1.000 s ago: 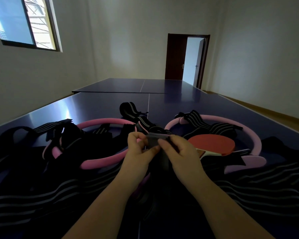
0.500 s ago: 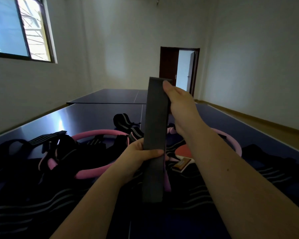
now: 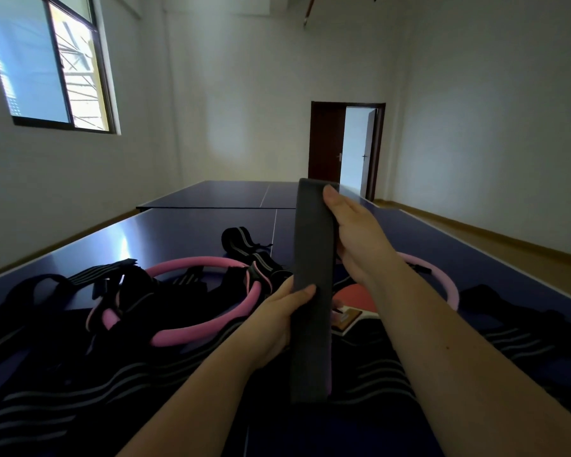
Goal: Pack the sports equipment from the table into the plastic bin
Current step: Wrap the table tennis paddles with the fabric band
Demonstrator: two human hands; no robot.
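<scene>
I hold a flat grey resistance band (image 3: 312, 258) upright above the table. My right hand (image 3: 356, 235) grips its top end, and my left hand (image 3: 281, 318) pinches it lower down. Behind the band lie a pink pilates ring (image 3: 208, 319) at centre left and a paler pink ring (image 3: 442, 282) at right. A red table tennis paddle (image 3: 353, 298) with a wooden handle shows between them. Black straps with grey stripes (image 3: 63, 400) cover the near table. No plastic bin is in view.
The gear lies on a dark blue table tennis table (image 3: 178, 225), with a second one (image 3: 231, 192) behind it. A rolled striped strap (image 3: 238, 240) sits mid-table. An open doorway (image 3: 356, 153) is at the back right, a window (image 3: 47, 64) upper left.
The band went from bunched low between both hands to stretched upright, my right hand lifting its top end. The head view tilted upward, showing more wall.
</scene>
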